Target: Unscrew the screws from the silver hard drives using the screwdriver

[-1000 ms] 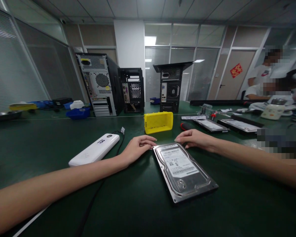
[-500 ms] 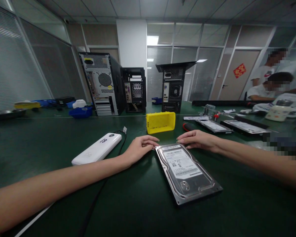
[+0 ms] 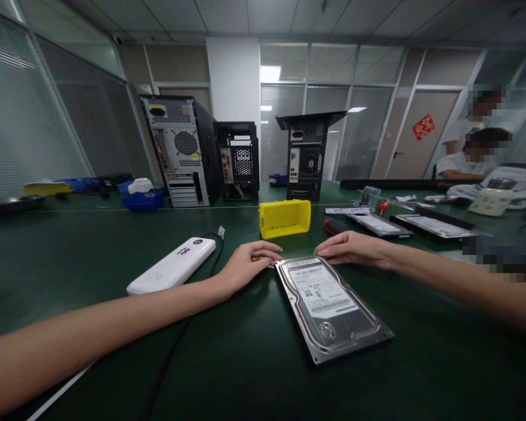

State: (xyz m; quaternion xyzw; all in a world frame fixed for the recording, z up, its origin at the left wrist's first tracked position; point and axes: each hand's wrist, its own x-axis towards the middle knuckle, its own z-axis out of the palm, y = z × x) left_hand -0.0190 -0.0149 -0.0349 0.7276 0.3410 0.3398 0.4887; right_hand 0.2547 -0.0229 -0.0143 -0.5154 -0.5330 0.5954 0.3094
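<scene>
A silver hard drive lies label up on the green table in front of me, its far short edge between my hands. At its far left corner rests my left hand, fingers loosely stretched out and thumb close to the corner; whether it touches the metal is hard to tell. My right hand is by the far right corner, thumb and fingertips pinched together. Something tiny may sit in that pinch, too small to name. Beyond both hands stands a yellow plastic box on its side, a few small dark bits inside.
Left of my forearm lies a white power bank with a black cable. Behind the right hand are a red-and-black tool and further hard drives. Computer cases stand at the back. Two people are at the far right.
My right fingertips have drawn closer together in a pinch. The left hand and the hard drive stay nearly as they were; the view has shifted slightly.
</scene>
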